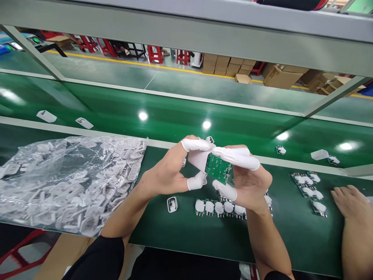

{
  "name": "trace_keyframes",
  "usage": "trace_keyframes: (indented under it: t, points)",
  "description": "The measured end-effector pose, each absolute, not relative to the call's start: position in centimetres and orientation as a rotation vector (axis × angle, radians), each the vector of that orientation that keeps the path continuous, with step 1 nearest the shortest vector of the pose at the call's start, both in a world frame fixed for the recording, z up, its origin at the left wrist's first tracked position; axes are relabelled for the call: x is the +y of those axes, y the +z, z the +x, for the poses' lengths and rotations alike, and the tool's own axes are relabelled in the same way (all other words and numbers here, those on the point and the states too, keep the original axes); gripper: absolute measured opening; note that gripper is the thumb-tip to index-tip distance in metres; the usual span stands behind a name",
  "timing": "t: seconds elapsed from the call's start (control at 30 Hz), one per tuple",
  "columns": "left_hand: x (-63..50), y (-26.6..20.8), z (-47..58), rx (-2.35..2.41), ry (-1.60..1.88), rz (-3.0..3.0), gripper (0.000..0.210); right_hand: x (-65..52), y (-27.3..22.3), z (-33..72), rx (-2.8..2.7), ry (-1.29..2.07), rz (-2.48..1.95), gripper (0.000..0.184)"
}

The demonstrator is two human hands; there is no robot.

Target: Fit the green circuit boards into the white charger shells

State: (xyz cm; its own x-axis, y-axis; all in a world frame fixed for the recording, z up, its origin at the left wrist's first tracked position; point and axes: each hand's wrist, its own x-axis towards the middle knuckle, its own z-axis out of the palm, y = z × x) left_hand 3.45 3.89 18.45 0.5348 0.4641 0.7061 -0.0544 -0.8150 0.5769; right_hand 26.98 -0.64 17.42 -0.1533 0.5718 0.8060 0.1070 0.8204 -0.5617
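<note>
White finger cots cover the fingertips of both my hands. My left hand (pixel 171 167) pinches a white plastic housing (pixel 197 158) between thumb and fingers. A green circuit board (pixel 218 168) is gripped by my right hand (pixel 247 175), its soldered face toward me. The board's left edge meets the open end of the housing; how far it reaches inside is hidden. Below my hands lies a row of circuit boards with white round parts (pixel 219 208). Left of that row sits a small white housing (pixel 172 204) with its opening up.
A clear plastic bag (pixel 87 186) full of white plastic parts covers the table's left side. Another person's hand (pixel 351 202) rests at the right, beside more boards (pixel 308 182). Loose white housings (pixel 46 116) lie on the green belt (pixel 175 116) beyond, under a metal frame (pixel 186 27).
</note>
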Motion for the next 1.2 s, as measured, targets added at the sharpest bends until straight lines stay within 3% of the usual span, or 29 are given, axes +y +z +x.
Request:
trace_keyframes:
  t: [0.27, 0.43, 0.57, 0.83, 1.0, 1.2]
  points:
    - [3.9, 18.6, 4.3, 0.286, 1.288, 2.135, 0.064, -0.7, 18.2, 26.5, -1.762, 0.391, -0.640, 0.076]
    - [3.8, 18.5, 4.7, 0.356, 1.231, 1.927, 0.052, -0.7, 17.9, 26.7, -1.729, 0.054, -0.671, 0.069]
    - [3.9, 18.1, 4.8, 0.366, 1.241, 1.902, 0.053, -0.6, 17.9, 26.6, -1.794, -0.151, -0.693, 0.056]
    - [4.1, 17.0, 5.1, 0.357, 1.265, 1.830, 0.058, -0.4, 17.8, 26.6, -1.866, -0.191, -0.745, 0.052]
    - [4.2, 17.5, 5.6, 0.462, 1.370, 1.352, 0.031, -0.4, 17.8, 27.2, -1.665, -0.087, -0.722, 0.051]
    - [7.9, 17.2, 4.6, 0.715, 1.319, 0.685, 0.033, -0.3, 17.9, 27.6, -1.567, -0.057, -0.757, 0.038]
